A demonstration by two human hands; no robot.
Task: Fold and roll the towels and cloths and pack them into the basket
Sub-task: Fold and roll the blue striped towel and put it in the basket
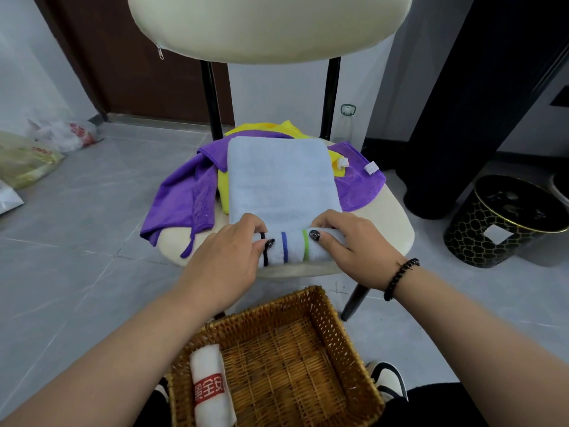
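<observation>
A pale blue towel [280, 177] lies folded lengthwise on the cream chair seat [391, 217], its near end rolled into a short tube with black, blue and green stripes. My left hand [228, 257] grips the roll's left end. My right hand [354, 245] grips its right end, fingers curled over the top. Under the towel lie a purple cloth [184, 198] and a yellow cloth [223, 189]. The wicker basket [335, 331] sits below the chair, near me, holding one rolled white towel with a red label [209, 386] along its left side.
A black and gold patterned bin [505, 223] stands on the floor at right beside a tall black column. Plastic bags [61, 134] lie on the grey tiles at far left. The chair's backrest and black posts rise behind the cloths. My shoes show beside the basket.
</observation>
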